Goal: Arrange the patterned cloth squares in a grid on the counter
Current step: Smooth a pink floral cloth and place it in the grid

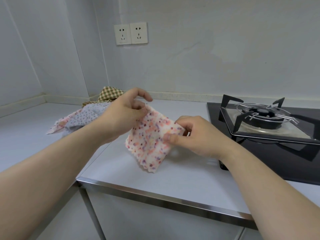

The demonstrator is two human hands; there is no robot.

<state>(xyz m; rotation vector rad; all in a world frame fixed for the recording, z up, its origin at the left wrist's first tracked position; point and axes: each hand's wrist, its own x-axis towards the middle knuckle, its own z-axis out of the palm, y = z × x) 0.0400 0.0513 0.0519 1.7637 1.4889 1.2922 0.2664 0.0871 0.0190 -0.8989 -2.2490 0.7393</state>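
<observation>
Pink-dotted cloth square, left hand pinching one corner, right hand another

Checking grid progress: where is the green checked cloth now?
Head view, left of centre: the green checked cloth sits crumpled at the back of the counter by the wall corner, at the far end of the cloth pile, behind the left hand.

No readable text anywhere, honestly. The wall sockets, the gas stove and the floral cloth square show no legible lettering, brand or number.
</observation>
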